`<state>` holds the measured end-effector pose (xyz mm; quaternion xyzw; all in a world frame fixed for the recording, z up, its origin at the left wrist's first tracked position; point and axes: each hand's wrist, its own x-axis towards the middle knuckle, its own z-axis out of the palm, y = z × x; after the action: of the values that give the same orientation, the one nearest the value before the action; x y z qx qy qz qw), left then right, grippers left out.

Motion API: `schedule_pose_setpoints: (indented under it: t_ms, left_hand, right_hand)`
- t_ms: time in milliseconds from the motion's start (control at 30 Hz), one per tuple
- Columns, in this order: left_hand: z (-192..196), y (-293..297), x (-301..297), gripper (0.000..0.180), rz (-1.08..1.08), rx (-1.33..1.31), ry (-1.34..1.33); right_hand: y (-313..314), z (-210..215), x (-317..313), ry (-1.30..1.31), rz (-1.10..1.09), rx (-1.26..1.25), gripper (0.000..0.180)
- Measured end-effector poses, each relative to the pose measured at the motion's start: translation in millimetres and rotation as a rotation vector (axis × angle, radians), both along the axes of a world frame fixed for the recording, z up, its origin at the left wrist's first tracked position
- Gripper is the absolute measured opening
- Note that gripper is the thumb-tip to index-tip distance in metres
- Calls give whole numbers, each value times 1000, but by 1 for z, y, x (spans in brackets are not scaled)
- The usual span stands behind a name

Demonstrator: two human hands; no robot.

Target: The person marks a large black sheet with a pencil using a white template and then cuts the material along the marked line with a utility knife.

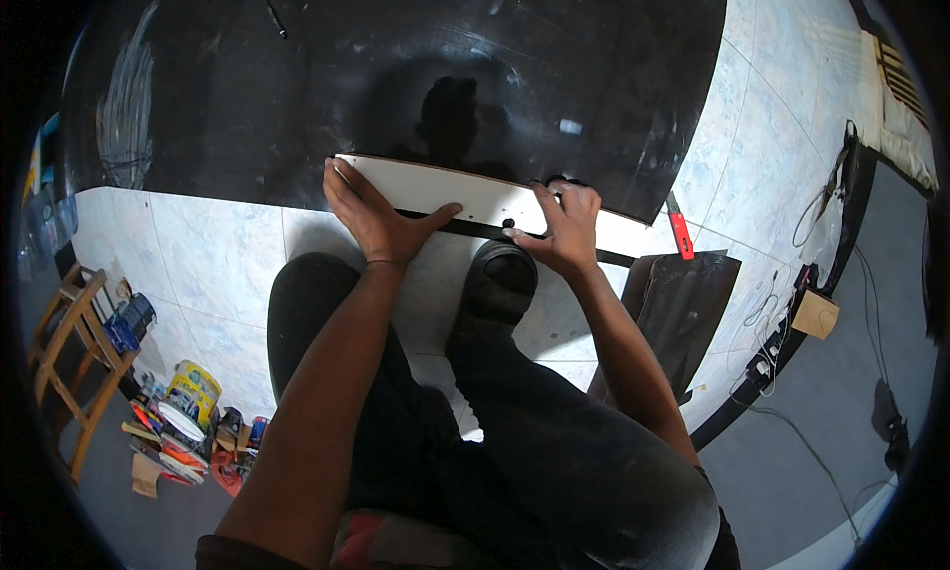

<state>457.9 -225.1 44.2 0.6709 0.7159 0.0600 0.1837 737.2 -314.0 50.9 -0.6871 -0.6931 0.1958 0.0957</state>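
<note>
1. Lying flat on the tiled floor (228, 243), a long white strip (445, 189) is seen at the near edge of a large black sheet (396, 65); its long axis runs left to right, sloping slightly down toward the right.
2. The strip is pressed from above by the left hand (376, 219), palm down, fingers spread over its left half: an open, flat grip, nothing clasped.
3. The right hand (564, 234) is laid on the strip's right part, fingers curled at its far edge; whether anything small is pinched there cannot be told.
4. Both hands are in contact with the strip; the strip's middle lies between them.
5. A black shoe (500, 283) is set just below the strip, between the hands.
6. A red-handled cutter (679, 229) lies to the right of the right hand, apart from it.
7. A dark offcut (683, 308) lies further right, on the floor.
</note>
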Motion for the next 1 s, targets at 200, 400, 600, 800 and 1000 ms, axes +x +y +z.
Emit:
schedule_pose_setpoints:
  t_ms: [200,400,600,800,1000]
  left_hand:
    - [-1,2,0,177,43,5,-45]
    - [-5,0,-2,175,-17,83,-39]
    - [-8,0,-7,174,-46,114,-53]
    - [-15,-4,-9,176,-64,185,-68]
    - [-17,-3,-3,177,-47,195,-69]
  right_hand:
    - [13,-1,-12,114,41,89,79]
    - [20,2,-17,144,61,137,75]
    - [22,0,-18,163,91,170,76]
    - [25,4,-20,196,63,149,74]
    - [19,-1,-11,157,89,93,74]
